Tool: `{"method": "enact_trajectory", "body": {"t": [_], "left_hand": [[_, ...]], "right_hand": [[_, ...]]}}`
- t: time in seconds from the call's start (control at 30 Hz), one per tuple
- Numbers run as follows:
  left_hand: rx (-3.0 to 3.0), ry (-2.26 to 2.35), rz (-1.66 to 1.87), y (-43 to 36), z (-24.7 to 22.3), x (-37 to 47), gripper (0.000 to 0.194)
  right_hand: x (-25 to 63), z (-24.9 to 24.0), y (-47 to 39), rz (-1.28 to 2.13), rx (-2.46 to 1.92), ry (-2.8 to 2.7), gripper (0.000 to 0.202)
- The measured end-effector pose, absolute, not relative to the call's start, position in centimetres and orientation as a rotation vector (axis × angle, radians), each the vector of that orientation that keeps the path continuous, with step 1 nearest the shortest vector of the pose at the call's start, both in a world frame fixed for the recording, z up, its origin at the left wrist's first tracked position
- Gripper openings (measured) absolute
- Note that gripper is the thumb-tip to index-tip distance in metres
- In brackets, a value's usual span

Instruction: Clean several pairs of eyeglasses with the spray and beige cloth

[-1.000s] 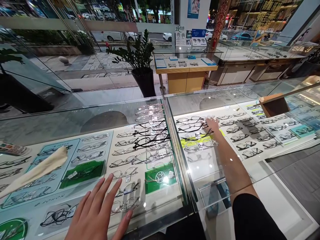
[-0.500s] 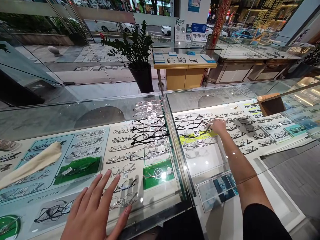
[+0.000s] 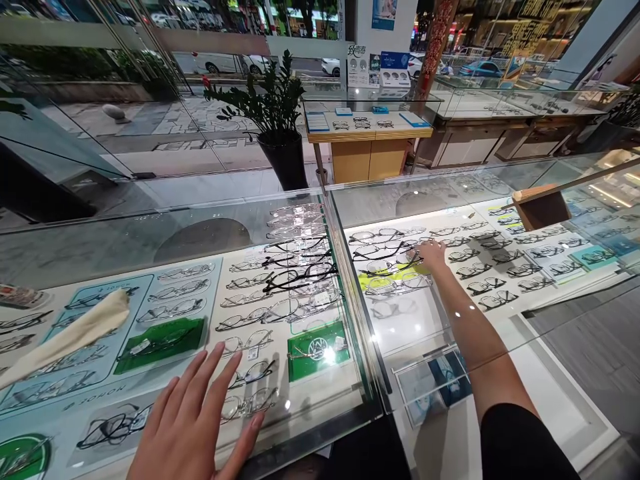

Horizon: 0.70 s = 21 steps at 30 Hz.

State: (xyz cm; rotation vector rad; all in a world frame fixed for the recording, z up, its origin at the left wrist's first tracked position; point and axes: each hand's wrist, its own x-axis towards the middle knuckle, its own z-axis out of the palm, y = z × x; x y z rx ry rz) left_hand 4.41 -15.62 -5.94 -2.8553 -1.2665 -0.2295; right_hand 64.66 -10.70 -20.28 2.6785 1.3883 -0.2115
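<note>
My left hand (image 3: pixel 193 413) lies spread over the glass top of the left display case, fingers apart, holding nothing. Inside the right case, my right hand (image 3: pixel 429 256) reaches among rows of eyeglasses, its fingers bent at the temple end of a dark-framed pair (image 3: pixel 383 250). The fingertips are small and blurred against the frames, so their grip is unclear. Below that pair lies a yellow-green sheet (image 3: pixel 377 278) with clear glasses over it. Under the left glass are more eyeglasses (image 3: pixel 300 277), a green card (image 3: pixel 319 351) and a green cloth (image 3: pixel 160 345).
A beige cloth (image 3: pixel 75 333) lies on the left case. A metal-edged divider (image 3: pixel 350 287) separates the cases. At the right stands a brown wooden block (image 3: pixel 543 207). Beyond are a potted plant (image 3: pixel 280 127) and a small wooden display table (image 3: pixel 370 137).
My right hand has shifted slightly to the left inside the case. The view has moved a little. My left hand stays spread.
</note>
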Motion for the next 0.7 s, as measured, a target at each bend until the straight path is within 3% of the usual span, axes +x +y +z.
{"method": "enact_trajectory", "body": {"t": [0.7], "left_hand": [[-2.799,-1.237,-0.328,-15.7,-6.2,4.5,0.083]], "right_hand": [[66.3,-20.4,-10.1,-0.300,2.756,1.372,0.073]]}}
